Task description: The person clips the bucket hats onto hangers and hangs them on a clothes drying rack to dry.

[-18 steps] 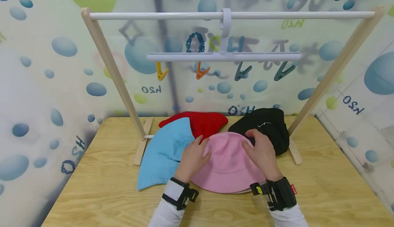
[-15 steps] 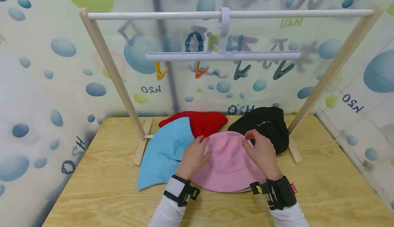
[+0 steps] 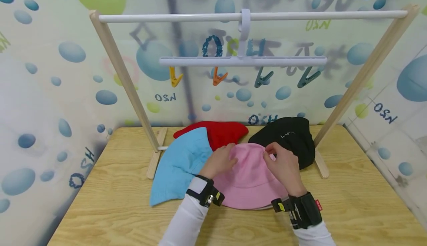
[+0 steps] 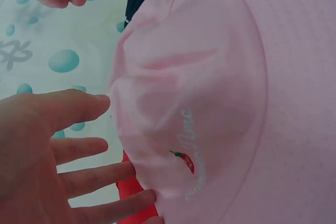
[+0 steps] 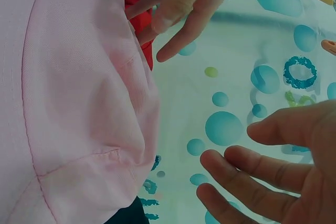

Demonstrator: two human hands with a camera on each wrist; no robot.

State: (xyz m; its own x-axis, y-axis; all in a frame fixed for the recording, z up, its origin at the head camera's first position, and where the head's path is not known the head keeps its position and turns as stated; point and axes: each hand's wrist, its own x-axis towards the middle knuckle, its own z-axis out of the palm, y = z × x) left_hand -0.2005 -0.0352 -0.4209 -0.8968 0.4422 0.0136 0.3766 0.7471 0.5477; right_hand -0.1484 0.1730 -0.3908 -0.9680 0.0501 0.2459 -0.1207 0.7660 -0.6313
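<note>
Step, my read: getting a two-handed hold on the pink hat (image 3: 251,172) at its crown (image 4: 178,66).
Grip: should be thumb one side, fingers the other, both hands at matching height, so the cloth comes up level.
Force: light. Crown creases softly; a hard squeeze would probably just fold it.
Watch: red hat (image 3: 230,131) shows right behind my lower left fingertips. Worth checking I pinch pink only.
Also watch: black hat (image 3: 297,144), close by my right hand (image 3: 283,166); blue hat (image 3: 181,164), beside my left hand (image 3: 220,161). Don't drag either.
Left fingers: straight, spread, clamped on nothing. Lower tips at the crown edge, contact likely; thumb just beside it.
Right fingers: apart, loosely bent, holding nothing. Right wrist view shows a gap to the cloth.
Pink hat position: on the table (image 3: 100,201), between my hands, brim (image 3: 247,198) toward me, crown away.
Underside: mostly hidden, can't tell what's beneath.
</note>
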